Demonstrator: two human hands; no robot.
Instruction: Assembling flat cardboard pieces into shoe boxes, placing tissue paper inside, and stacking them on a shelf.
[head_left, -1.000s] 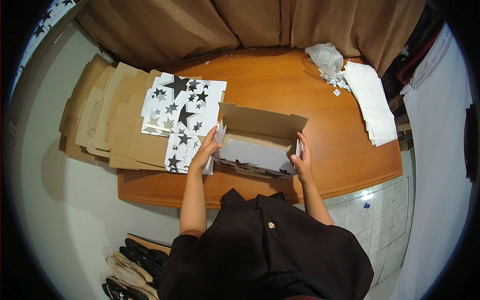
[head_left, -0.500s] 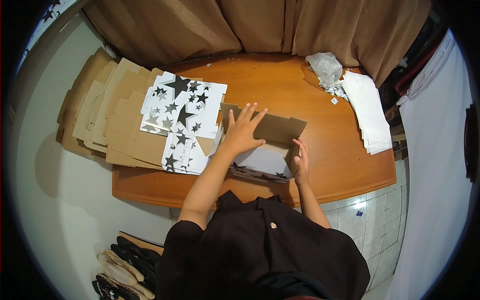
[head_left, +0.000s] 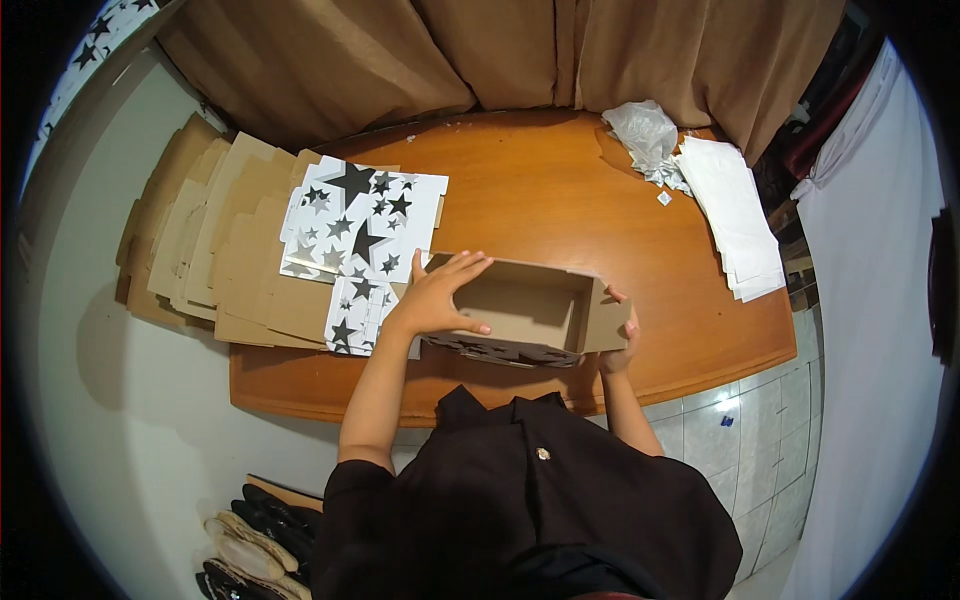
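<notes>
A cardboard box (head_left: pixel 525 298), brown inside and printed with dark stars on its near outer wall, stands with its top uncovered near the front of the table. Across its left end lies my left hand (head_left: pixel 437 300), thumb on the near edge and fingers along the far edge, gripping that end. At the opposite end, my right hand (head_left: pixel 622 335) holds the right side from outside, fingertips curled on a raised brown end flap (head_left: pixel 604 320). Part of the right hand is hidden behind that flap. The box's left end is partly covered by my left hand.
Flat brown cardboard blanks (head_left: pixel 250 240) are piled at the left, with white star-printed blanks (head_left: pixel 350 215) on top. A crumpled plastic bag (head_left: pixel 643 130) and a stack of white sheets (head_left: pixel 732 220) lie at the right. A brown curtain (head_left: pixel 520 55) hangs behind the wooden table (head_left: pixel 500 190).
The far wall, which stood tall and leaned back, is now lower and lined up with the box's rim. My left hand has moved left and nearer, onto the left end; the right hand shifted slightly right.
</notes>
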